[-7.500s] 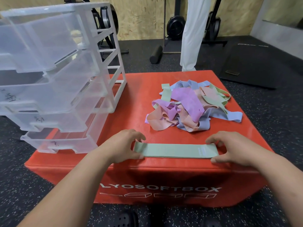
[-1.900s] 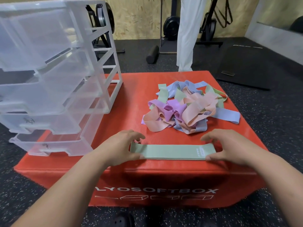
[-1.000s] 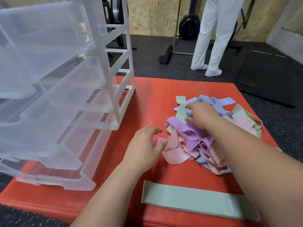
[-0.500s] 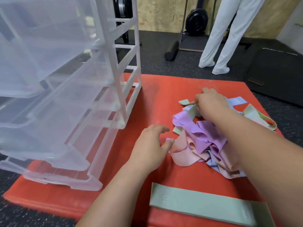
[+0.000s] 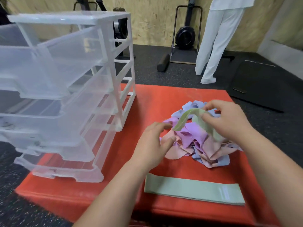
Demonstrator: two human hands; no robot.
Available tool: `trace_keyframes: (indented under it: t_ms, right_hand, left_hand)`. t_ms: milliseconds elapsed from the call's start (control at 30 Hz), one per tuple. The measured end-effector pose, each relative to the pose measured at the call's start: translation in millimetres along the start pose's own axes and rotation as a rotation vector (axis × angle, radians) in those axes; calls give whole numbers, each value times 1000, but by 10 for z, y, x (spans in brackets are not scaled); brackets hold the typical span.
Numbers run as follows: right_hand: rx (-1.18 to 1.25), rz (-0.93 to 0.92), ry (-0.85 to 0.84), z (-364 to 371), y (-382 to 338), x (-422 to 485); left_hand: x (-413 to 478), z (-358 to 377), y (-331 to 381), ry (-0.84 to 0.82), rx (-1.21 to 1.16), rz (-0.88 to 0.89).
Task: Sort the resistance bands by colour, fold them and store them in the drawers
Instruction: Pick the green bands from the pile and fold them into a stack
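The red worktop [image 5: 157, 99] is carrying one clear drawer unit [image 5: 68, 89], one tangled pile of bands [image 5: 196, 141] and one flat green band [image 5: 193, 191]. The drawer unit is standing at the left of the pile, and four drawers are sitting pulled out of it in steps. The flat green band is lying alone at the worktop's near edge, in front of the pile and apart from it.

The right hand [image 5: 227, 120] is pinching a second green band [image 5: 186, 117] between thumb and fingers and is holding it arched above the pile. The left hand [image 5: 154, 145] is hanging slack-fingered at the pile's left edge, thumb touching a pink band [image 5: 173, 151], gripping nothing. The pile is showing purple, pink and blue bands; an exact count per colour cannot be told. One person in white [image 5: 218, 38] is standing on the floor beyond the worktop.
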State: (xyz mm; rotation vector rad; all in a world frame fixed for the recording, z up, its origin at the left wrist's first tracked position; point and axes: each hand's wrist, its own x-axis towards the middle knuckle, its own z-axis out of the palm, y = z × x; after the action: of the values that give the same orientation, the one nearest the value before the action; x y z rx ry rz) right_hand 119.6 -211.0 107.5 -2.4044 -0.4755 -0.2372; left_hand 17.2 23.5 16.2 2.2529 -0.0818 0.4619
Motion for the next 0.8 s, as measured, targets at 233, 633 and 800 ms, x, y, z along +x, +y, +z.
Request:
trace_keyframes:
  t_ms: [233, 633, 800]
  right_hand:
    - [193, -15, -53, 369, 241, -911]
    - [136, -128, -286, 290, 337, -770]
    - [243, -100, -233, 175, 390, -724]
  left_hand:
    - [-168, 182, 121, -81, -21, 54]
    - [-97, 266, 30, -234, 35, 60]
    - [-98, 160, -114, -282, 167, 10]
